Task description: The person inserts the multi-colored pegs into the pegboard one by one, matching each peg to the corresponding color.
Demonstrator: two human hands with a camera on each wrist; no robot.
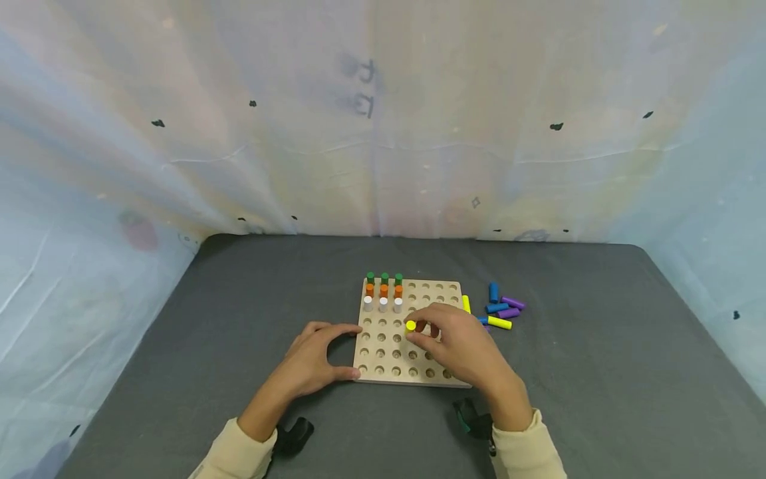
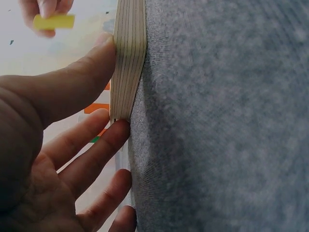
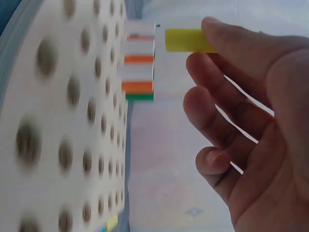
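A pale wooden pegboard (image 1: 413,382) with rows of round holes lies on the table. Green pegs (image 1: 385,277), orange pegs (image 1: 383,291) and white pegs (image 1: 383,305) stand upright in three rows at its far left. My left hand (image 1: 308,362) touches the board's left side, thumb near the front corner, fingers spread and fairly straight. Between thumb and index finger, my right hand (image 1: 467,342) pinches a yellow peg (image 3: 183,40). In the right wrist view this peg is held apart from the board, above its holes. The right hand hides part of the board's right half.
Right of the board lie loose blue pegs (image 1: 493,293), purple pegs (image 1: 509,313) and a yellow peg (image 1: 500,323). Another yellow peg (image 1: 466,304) is by the board's right edge. A grey cloth (image 1: 269,286) covers the table; a pale curtain (image 1: 419,133) hangs behind it.
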